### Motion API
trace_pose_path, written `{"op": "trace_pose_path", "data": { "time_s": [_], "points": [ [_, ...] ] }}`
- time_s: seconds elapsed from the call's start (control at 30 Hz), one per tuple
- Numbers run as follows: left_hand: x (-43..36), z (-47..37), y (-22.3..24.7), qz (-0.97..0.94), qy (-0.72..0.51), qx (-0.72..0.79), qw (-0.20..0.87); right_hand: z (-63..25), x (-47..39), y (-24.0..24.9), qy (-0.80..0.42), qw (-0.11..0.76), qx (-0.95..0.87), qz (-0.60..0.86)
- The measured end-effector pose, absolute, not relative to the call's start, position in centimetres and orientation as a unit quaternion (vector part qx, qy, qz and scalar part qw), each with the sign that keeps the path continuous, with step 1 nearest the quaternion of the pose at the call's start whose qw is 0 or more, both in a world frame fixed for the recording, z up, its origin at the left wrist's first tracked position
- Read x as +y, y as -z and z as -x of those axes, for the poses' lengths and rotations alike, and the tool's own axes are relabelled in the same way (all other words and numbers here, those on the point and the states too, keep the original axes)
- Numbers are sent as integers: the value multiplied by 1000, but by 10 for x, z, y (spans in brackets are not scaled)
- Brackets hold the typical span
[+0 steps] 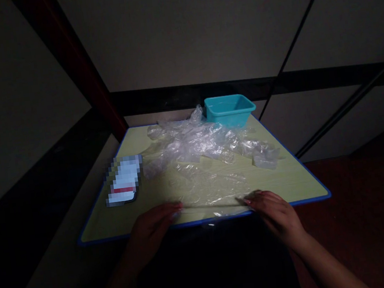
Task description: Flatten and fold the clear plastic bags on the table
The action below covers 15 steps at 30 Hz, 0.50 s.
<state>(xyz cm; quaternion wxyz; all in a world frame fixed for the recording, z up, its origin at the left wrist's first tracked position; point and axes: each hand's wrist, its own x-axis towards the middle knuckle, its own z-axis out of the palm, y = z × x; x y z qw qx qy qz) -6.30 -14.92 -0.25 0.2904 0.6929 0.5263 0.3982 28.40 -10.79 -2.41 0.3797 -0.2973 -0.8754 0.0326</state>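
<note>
A clear plastic bag (214,188) lies spread at the table's near edge, with part of it hanging slightly over the blue rim. My left hand (153,226) pinches its left side between thumb and fingers. On the opposite side, my right hand (275,213) grips the bag's right corner in the same way. The stretch between the two hands looks pulled fairly straight. Just beyond it lies a heap of crumpled clear plastic bags (195,143), reaching across the table's middle and far part.
A turquoise plastic basket (230,116) stands at the far right of the table (298,182). On the left side lies a phone (124,180), its lit screen blurred out. Pale wall panels (178,33) rise behind the table.
</note>
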Motion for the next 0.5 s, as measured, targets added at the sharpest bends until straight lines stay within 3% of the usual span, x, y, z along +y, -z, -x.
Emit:
{"op": "trace_pose_path", "data": {
  "time_s": [0.5],
  "points": [
    [-118, 44, -3, -570, -417, 627, 329, -258, -60, -11, -300, 264, -788, 468]
  ]
}}
